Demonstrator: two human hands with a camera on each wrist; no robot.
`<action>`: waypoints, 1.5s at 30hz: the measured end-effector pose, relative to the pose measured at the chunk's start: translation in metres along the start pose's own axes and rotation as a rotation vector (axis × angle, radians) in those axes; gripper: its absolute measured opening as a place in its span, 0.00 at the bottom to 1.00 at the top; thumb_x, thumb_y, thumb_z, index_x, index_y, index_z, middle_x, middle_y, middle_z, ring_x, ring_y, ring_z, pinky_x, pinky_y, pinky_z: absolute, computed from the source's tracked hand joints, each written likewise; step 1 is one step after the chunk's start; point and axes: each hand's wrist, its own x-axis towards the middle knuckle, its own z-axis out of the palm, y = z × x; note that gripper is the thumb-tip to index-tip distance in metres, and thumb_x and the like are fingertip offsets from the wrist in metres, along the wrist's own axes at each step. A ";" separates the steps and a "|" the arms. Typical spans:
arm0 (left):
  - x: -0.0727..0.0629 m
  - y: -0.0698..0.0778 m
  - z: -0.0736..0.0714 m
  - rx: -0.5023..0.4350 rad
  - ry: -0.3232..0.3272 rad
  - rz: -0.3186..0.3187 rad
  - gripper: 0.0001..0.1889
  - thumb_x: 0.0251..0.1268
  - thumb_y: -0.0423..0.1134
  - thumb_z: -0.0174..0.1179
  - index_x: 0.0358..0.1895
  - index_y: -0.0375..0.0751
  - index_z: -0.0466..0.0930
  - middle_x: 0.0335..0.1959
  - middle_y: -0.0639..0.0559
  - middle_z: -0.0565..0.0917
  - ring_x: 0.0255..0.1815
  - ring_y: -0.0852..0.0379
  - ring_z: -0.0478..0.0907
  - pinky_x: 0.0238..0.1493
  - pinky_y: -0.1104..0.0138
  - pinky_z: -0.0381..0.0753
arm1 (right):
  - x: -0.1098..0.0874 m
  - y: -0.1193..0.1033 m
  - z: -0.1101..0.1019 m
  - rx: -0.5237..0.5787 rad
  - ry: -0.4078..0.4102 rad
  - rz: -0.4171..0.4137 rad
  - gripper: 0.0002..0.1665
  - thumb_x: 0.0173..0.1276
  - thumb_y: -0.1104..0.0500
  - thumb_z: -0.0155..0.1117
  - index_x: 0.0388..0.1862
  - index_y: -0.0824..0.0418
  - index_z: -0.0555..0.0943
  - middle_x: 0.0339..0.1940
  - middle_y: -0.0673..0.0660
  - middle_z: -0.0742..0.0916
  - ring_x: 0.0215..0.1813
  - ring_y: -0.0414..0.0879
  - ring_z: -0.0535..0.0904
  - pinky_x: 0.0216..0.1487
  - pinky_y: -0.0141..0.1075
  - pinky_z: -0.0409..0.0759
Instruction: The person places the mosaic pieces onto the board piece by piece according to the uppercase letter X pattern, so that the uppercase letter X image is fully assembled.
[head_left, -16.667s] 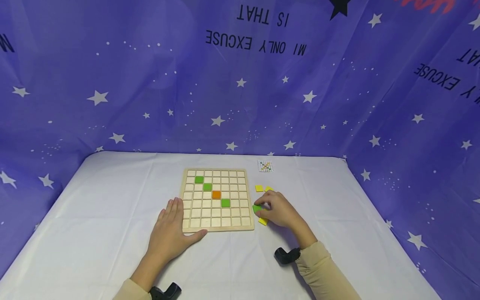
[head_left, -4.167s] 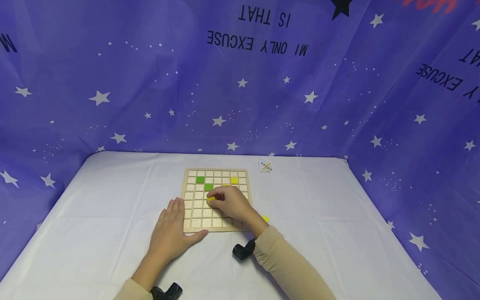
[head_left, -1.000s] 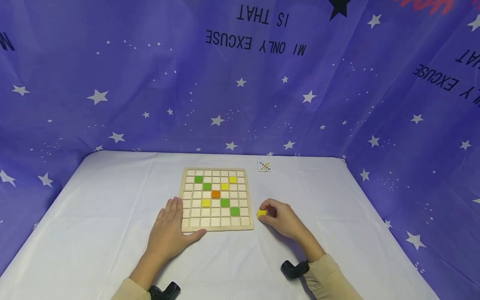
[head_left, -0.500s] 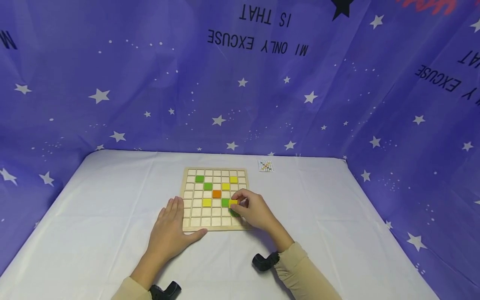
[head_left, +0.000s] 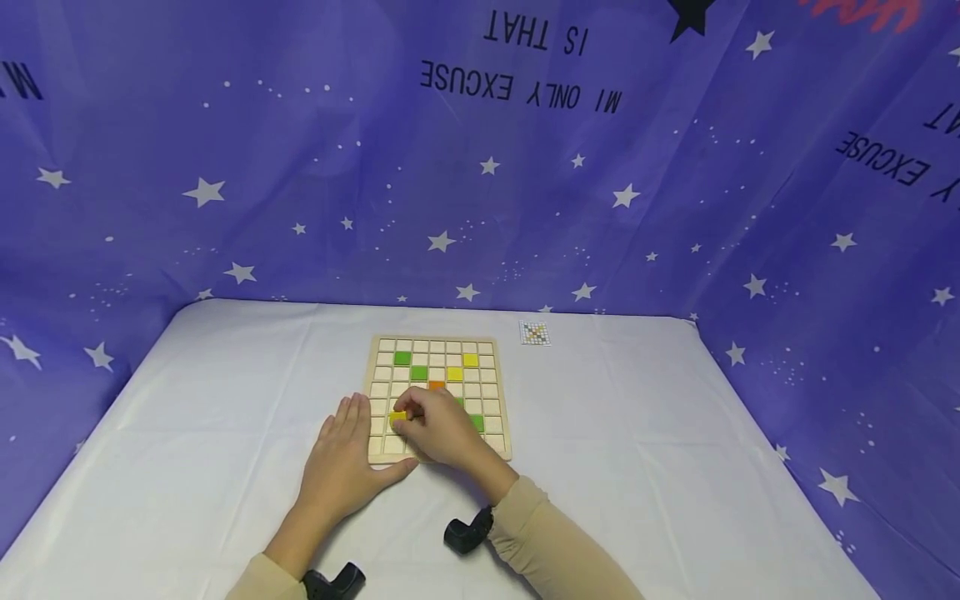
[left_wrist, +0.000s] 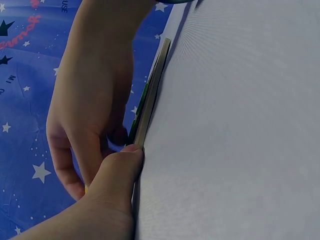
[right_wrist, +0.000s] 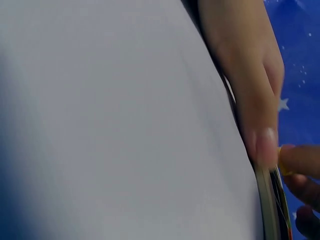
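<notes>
A square wooden grid board lies on the white cloth. My right hand pinches a yellow square tile between thumb and fingers, low over the board's front-left cells. In the right wrist view the tile shows at the fingertips. My left hand rests with straight fingers along the board's left edge, its thumb against the front edge. Green tiles form a diagonal on the board, with an orange tile at the middle. Yellow tiles run the other way. My right hand hides some cells.
A small printed card with a coloured grid pattern lies behind the board to the right. White cloth covers the table. A purple star-patterned curtain stands behind and at the sides. Each wrist wears a black device.
My right hand has carried the yellow tile from the cloth right of the board leftward over it. Since the earliest frame, a green tile and several yellow ones have come onto the board. My left hand stays.
</notes>
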 end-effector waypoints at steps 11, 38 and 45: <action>0.002 -0.003 0.002 0.016 0.015 0.011 0.67 0.49 0.81 0.56 0.75 0.22 0.51 0.77 0.29 0.56 0.79 0.33 0.52 0.77 0.41 0.54 | 0.002 -0.002 0.010 -0.198 0.061 -0.062 0.11 0.63 0.46 0.72 0.40 0.48 0.84 0.37 0.41 0.83 0.42 0.36 0.74 0.45 0.27 0.72; 0.005 -0.006 0.003 0.004 0.020 0.015 0.68 0.47 0.81 0.57 0.75 0.22 0.51 0.77 0.29 0.57 0.79 0.33 0.53 0.77 0.41 0.54 | -0.015 0.002 0.006 -0.273 0.094 -0.104 0.09 0.67 0.48 0.66 0.44 0.45 0.86 0.31 0.40 0.78 0.35 0.36 0.67 0.35 0.23 0.66; 0.003 -0.007 0.003 0.007 0.013 0.006 0.68 0.47 0.79 0.59 0.75 0.21 0.51 0.77 0.29 0.57 0.79 0.33 0.53 0.77 0.41 0.54 | -0.031 0.011 -0.018 -0.200 0.154 -0.033 0.13 0.70 0.48 0.62 0.50 0.48 0.84 0.31 0.42 0.79 0.34 0.37 0.67 0.32 0.25 0.66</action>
